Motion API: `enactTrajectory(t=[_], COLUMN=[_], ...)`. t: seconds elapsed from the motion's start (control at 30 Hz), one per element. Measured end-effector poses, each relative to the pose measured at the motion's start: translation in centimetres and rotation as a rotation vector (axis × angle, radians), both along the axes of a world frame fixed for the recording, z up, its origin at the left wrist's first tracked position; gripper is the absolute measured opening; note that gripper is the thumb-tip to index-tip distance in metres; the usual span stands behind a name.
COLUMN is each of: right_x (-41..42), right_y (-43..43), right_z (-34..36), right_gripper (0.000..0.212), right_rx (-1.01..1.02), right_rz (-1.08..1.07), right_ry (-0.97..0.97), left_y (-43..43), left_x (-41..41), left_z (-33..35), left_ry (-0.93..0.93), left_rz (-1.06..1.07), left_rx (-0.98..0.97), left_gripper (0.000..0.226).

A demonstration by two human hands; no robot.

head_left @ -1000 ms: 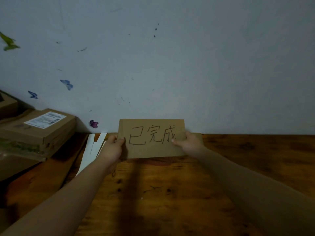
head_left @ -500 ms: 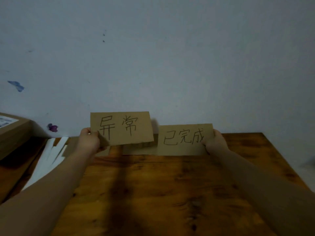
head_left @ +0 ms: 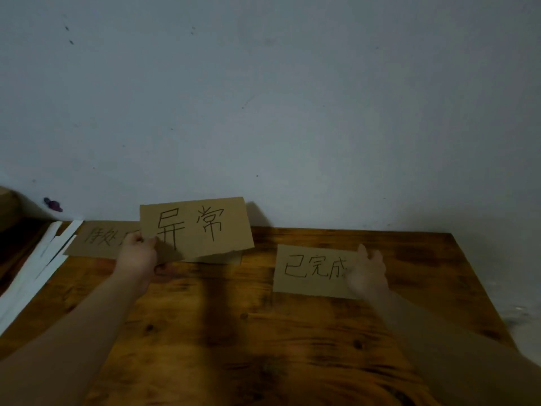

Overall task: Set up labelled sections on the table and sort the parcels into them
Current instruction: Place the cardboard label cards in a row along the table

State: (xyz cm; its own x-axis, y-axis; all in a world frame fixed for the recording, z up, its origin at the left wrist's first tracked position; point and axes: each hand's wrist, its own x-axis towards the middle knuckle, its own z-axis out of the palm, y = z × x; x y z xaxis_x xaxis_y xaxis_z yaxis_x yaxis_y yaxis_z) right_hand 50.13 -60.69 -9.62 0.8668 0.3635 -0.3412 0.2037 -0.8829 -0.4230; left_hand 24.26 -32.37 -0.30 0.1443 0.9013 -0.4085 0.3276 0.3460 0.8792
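Observation:
My left hand [head_left: 137,257] pinches the lower left corner of a brown cardboard label [head_left: 196,228] with two handwritten characters, held tilted above the wooden table [head_left: 263,341]. A second cardboard label [head_left: 307,269] with three characters lies flat at the table's right, and my right hand [head_left: 367,271] rests on its right end with fingers straight. A third cardboard label [head_left: 101,238] lies flat by the wall at the left, partly hidden behind my left hand and the raised label.
White paper strips [head_left: 38,259] lie along the table's left side. A brown box corner [head_left: 8,206] shows at the far left edge. The wall [head_left: 263,98] runs along the table's back. The table's right edge [head_left: 480,288] slants down at the right.
The right-hand label has gone down flat onto the table further right, and my right hand now lies open on it. The left-hand label stays raised. The view shifted right.

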Motion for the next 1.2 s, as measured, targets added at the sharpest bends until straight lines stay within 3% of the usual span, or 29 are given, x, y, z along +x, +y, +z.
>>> enactTrajectory(t=[0.07,0.13,0.23,0.67,0.77,0.9,0.97,1.1,1.2], right_x=[-0.8,-1.9,-2.1,0.4,-1.8,-4.5,-6.1,-8.0,-7.8], right_y=[0.0,0.3,1.2,6.2,6.8,7.8,7.4,4.8,1.4], right_z=[-0.7,-1.6,-2.8,-2.4,-0.3,3.1,4.7,6.7,8.2], right_gripper=[0.059,0.053,0.062,0.072,0.071,0.079,0.078,0.081,0.077], right_rx=[-0.128,-0.254,-0.358,-0.352,-0.09,0.384,0.508,0.571,0.555], right_rz=[0.354,0.631,0.719,0.61,0.441,0.092,0.048,-0.036,-0.121], right_ry=[-0.11,-0.037,0.028,0.01,0.05,0.46,0.513,0.345,0.146], left_y=[0.0,0.2,0.5,0.5,-0.4,-1.8,-3.0,-6.4,-9.2], left_x=[0.5,0.8,1.0,2.4,2.0,1.8,1.8,2.8,4.3], left_z=[-0.1,-0.6,-1.4,-2.3,-1.2,-0.3,0.1,0.6,1.0], left_ry=[0.003,0.008,0.029,0.03,-0.014,-0.049,-0.056,-0.031,0.087], left_rz=[-0.002,-0.006,-0.01,-0.068,-0.113,-0.215,-0.301,-0.5,-0.711], left_rx=[0.002,0.0,-0.004,-0.1,-0.084,-0.07,-0.084,-0.041,0.194], left_gripper=[0.029,0.029,0.032,0.03,0.018,0.018,0.018,0.024,0.054])
